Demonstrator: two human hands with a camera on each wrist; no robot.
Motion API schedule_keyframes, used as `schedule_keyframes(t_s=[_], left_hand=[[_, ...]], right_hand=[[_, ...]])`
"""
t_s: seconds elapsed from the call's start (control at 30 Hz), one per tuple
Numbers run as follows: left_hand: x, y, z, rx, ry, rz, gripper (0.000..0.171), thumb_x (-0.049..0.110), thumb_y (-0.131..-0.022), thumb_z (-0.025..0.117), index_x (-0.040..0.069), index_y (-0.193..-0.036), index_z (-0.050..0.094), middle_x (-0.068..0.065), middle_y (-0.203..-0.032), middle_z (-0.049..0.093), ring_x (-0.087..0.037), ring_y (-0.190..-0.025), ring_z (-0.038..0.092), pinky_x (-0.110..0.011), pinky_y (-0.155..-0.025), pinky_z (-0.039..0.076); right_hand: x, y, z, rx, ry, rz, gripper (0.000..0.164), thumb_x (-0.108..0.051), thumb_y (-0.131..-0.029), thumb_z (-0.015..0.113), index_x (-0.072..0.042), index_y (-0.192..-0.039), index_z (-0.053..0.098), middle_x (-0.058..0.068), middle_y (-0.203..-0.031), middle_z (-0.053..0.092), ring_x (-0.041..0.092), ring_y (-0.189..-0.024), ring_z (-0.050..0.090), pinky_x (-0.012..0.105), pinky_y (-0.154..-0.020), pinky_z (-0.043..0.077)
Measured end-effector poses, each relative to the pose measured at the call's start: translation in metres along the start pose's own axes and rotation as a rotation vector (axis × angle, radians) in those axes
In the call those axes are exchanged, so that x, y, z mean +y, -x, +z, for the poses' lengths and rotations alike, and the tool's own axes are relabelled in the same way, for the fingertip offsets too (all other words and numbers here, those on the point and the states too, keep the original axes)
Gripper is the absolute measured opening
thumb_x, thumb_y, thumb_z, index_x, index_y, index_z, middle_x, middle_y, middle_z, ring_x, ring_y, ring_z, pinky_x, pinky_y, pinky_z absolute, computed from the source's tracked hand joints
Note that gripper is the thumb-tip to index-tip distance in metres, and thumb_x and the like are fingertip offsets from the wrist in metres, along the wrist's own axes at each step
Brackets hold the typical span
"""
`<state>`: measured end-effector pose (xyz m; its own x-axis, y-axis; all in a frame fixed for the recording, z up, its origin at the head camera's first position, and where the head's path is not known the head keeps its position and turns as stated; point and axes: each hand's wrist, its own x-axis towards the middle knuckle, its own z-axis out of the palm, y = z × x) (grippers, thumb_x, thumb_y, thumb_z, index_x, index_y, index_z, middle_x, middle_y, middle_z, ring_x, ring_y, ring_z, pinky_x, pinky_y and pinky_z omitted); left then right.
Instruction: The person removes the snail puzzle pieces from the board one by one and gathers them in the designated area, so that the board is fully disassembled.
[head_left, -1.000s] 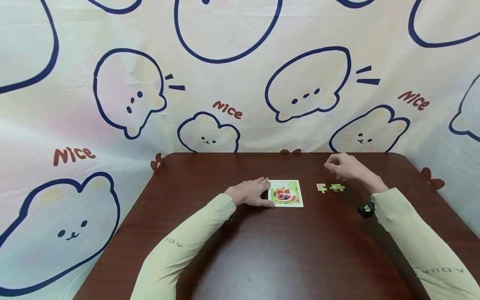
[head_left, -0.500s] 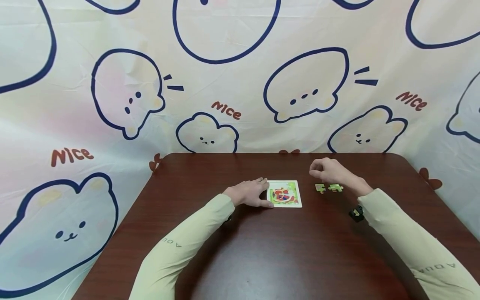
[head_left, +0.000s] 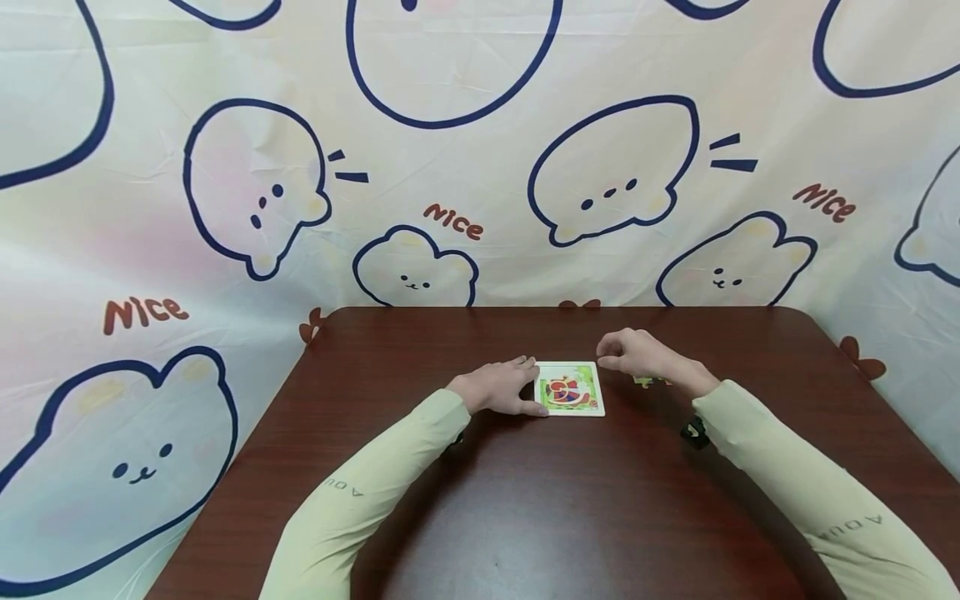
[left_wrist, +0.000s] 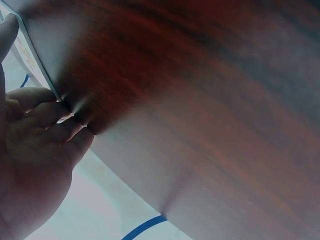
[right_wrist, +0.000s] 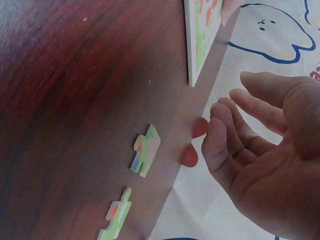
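Note:
A small jigsaw puzzle in a white frame [head_left: 602, 400], with a colourful picture on green, lies flat on the dark wooden table. My left hand [head_left: 498, 385] rests at its left side, thumb by the near corner and fingers along the edge. Just off the puzzle's far right corner hovers my right hand [head_left: 645, 354], its fingers loosely bent. In the right wrist view, thumb and fingertips stand apart with nothing between them. Below that hand lie two loose puzzle pieces, one with pink and green [right_wrist: 150, 152] and one mostly green [right_wrist: 120, 215]; the hand partly covers them in the head view.
The reddish-brown table [head_left: 495, 500] ends at a far edge against a pale cloth backdrop [head_left: 480, 167] printed with cartoon animals. A dark wrist device [head_left: 695, 432] hangs below the right cuff.
My right hand has moved left over the table, from above the loose pieces to the puzzle's far right corner. The left hand and the puzzle have stayed in place.

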<state>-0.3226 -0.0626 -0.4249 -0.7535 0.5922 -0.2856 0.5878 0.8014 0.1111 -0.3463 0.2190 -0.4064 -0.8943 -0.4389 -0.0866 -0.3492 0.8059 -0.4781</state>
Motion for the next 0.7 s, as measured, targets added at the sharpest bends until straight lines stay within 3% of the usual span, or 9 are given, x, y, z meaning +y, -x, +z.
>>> schedule_keyframes(t_s=[0.33,0.7], left_hand=[[0.000,0.000,0.000,-0.008,0.017,-0.013,0.096,0.074,-0.086,0.052,0.014,-0.156,0.026,-0.006,-0.165,0.021,-0.020,-0.153,0.018,-0.039,-0.121,0.026],[0.001,0.000,-0.001,-0.009,0.016,-0.014,0.096,0.075,-0.085,0.051,0.015,-0.156,0.027,-0.006,-0.164,0.022,-0.021,-0.153,0.019,-0.040,-0.121,0.027]], right_hand=[[-0.008,-0.004,0.009,-0.072,0.030,-0.032,0.032,-0.021,-0.090,0.071,-0.006,-0.117,0.065,0.008,-0.093,0.069,0.017,-0.077,0.059,0.028,-0.065,0.048],[-0.009,-0.010,0.017,-0.110,0.075,-0.037,0.034,-0.023,-0.090,0.070,-0.007,-0.120,0.065,0.007,-0.092,0.067,0.017,-0.076,0.056,0.027,-0.065,0.045]])
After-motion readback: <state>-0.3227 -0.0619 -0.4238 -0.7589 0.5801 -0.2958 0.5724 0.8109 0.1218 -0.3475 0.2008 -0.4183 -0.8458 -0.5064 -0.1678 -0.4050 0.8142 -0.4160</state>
